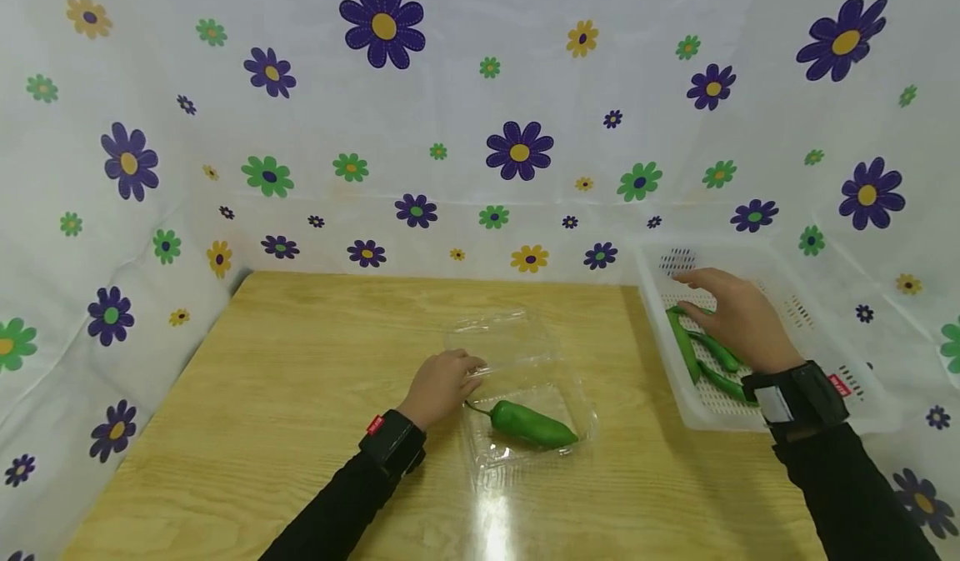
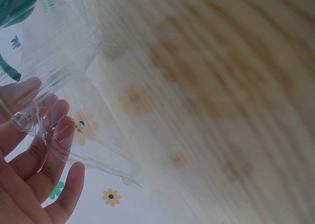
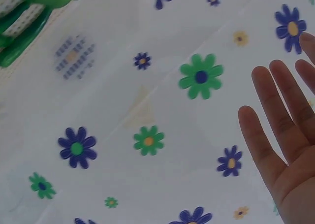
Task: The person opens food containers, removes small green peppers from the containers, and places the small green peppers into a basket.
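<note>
Here, the left hand grips the edge of a thin, clear plastic clamshell box on the wood-grain table; a glossy green pepper lies inside, just beside the fingers. The right hand, fingers spread and holding nothing, hovers over slender green peppers in the perforated white basket.

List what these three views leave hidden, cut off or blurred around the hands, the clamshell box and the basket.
- Head view: the right hand covers part of the green peppers in the white basket, so their count is unclear.
- Left wrist view: the table is motion-blurred; the left hand holds the clear clamshell box, whose pepper is cropped.
- Right wrist view: peppers cut off top left.
</note>
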Demonstrator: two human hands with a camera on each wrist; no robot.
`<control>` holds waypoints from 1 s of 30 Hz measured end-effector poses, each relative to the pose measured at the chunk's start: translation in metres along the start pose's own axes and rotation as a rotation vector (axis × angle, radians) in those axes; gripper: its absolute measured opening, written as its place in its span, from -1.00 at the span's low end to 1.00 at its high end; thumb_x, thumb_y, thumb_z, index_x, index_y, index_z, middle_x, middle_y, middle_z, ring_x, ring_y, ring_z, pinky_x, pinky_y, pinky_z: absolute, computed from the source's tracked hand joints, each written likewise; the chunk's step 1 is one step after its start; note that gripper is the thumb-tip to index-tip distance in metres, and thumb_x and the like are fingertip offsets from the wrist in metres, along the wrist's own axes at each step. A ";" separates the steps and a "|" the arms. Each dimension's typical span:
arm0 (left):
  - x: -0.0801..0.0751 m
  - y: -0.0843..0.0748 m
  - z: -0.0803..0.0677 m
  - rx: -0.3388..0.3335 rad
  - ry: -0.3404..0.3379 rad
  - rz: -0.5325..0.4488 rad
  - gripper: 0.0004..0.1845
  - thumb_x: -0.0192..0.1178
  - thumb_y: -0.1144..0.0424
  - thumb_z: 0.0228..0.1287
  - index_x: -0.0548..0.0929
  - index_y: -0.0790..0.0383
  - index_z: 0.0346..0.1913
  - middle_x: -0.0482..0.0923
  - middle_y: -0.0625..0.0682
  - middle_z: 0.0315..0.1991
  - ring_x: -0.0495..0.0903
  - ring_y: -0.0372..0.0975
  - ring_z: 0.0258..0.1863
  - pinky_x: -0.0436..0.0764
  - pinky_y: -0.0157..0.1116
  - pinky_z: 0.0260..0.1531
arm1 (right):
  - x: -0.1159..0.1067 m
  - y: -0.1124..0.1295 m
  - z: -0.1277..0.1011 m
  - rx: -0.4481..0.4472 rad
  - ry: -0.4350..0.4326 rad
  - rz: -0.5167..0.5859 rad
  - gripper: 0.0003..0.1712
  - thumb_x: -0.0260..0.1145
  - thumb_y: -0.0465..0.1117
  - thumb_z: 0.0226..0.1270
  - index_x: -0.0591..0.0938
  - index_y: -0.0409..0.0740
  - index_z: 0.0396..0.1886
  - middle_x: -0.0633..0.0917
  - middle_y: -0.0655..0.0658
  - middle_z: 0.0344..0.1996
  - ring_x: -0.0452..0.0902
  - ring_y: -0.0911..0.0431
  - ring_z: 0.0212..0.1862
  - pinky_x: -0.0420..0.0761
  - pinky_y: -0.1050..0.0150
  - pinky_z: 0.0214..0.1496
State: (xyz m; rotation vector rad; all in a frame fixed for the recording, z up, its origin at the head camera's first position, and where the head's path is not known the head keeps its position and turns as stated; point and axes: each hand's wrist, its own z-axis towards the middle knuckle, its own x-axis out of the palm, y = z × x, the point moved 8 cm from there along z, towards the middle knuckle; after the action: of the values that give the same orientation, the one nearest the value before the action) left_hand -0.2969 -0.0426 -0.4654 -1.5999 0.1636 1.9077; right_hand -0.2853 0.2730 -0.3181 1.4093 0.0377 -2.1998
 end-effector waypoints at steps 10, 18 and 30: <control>0.002 0.002 0.000 0.001 0.007 0.007 -0.74 0.28 0.16 0.18 0.70 0.15 -0.08 0.65 0.01 -0.31 0.63 -0.20 -0.35 0.59 -0.28 -0.36 | 0.032 0.093 -0.008 -0.266 0.002 0.031 -0.54 0.48 -0.35 -0.03 0.64 -0.20 -0.04 0.71 -0.18 -0.17 0.66 -0.04 -0.14 0.67 0.11 -0.15; 0.002 0.002 0.001 0.004 -0.001 0.006 -0.74 0.29 0.15 0.17 0.70 0.14 -0.08 0.65 -0.01 -0.32 0.62 -0.21 -0.35 0.59 -0.29 -0.37 | 0.085 0.132 -0.023 -0.354 0.123 0.094 -0.56 0.47 -0.22 0.04 0.63 -0.12 -0.02 0.69 -0.10 -0.13 0.65 0.05 -0.09 0.65 0.21 -0.11; 0.000 0.001 0.001 -0.016 0.022 0.009 -0.73 0.29 0.16 0.18 0.70 0.15 -0.07 0.65 0.01 -0.29 0.63 -0.18 -0.32 0.61 -0.26 -0.32 | 0.158 0.138 -0.037 -0.272 0.416 0.209 -0.53 0.39 -0.12 0.17 0.58 -0.18 0.07 0.66 -0.11 -0.04 0.61 0.06 -0.02 0.64 0.22 -0.05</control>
State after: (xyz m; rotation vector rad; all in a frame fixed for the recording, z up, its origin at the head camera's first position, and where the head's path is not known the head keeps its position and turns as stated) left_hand -0.2979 -0.0428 -0.4659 -1.6344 0.1654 1.9034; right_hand -0.2449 0.1001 -0.4354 1.6053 0.3094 -1.6355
